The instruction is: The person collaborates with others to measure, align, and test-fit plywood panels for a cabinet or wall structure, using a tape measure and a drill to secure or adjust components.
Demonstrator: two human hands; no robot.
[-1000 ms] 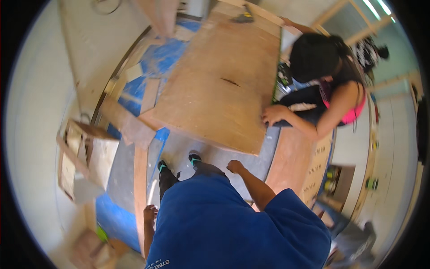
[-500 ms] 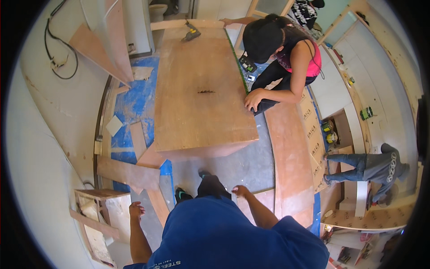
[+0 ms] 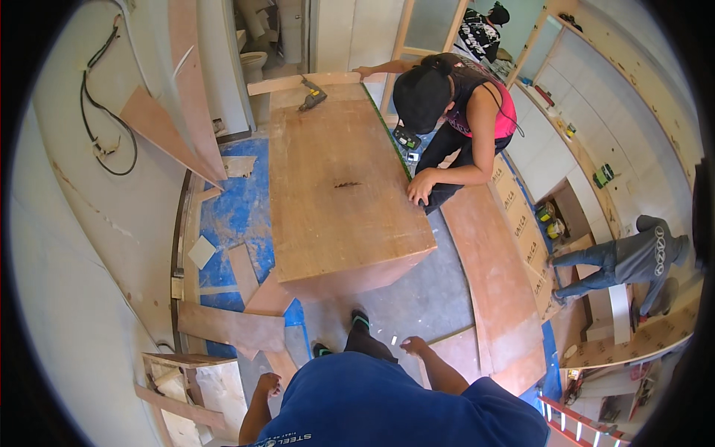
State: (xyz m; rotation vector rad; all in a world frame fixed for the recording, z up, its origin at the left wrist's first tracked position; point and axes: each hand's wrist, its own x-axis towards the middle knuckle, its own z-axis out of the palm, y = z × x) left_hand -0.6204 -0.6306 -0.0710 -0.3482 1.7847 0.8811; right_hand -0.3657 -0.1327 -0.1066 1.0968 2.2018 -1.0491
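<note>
My left hand (image 3: 269,384) hangs low beside my blue shirt, loosely curled with nothing visible in it. On the other side, my right hand (image 3: 414,345) is held over the floor, fingers loosely extended and apparently empty. A small white piece (image 3: 394,340) shows just left of its fingertips. Neither hand touches the large plywood box (image 3: 328,216) in front of me, which has a dark jagged mark on top. A cordless drill (image 3: 312,95) lies at its far end. A co-worker (image 3: 465,112) crouches at its right side, one hand (image 3: 422,186) on its edge and the other at a wooden strip (image 3: 313,81).
Plywood offcuts (image 3: 231,325) and blue sheeting (image 3: 227,223) cover the floor at left, near a small wooden frame (image 3: 186,361). Long plywood sheets (image 3: 495,268) lie at right. Another person (image 3: 640,257) bends at the far right. A red ladder (image 3: 577,425) stands at lower right.
My view has shifted, and my feet show a step toward the box. Both my hands have swung slightly. The co-worker keeps hold of the box's edge and the strip.
</note>
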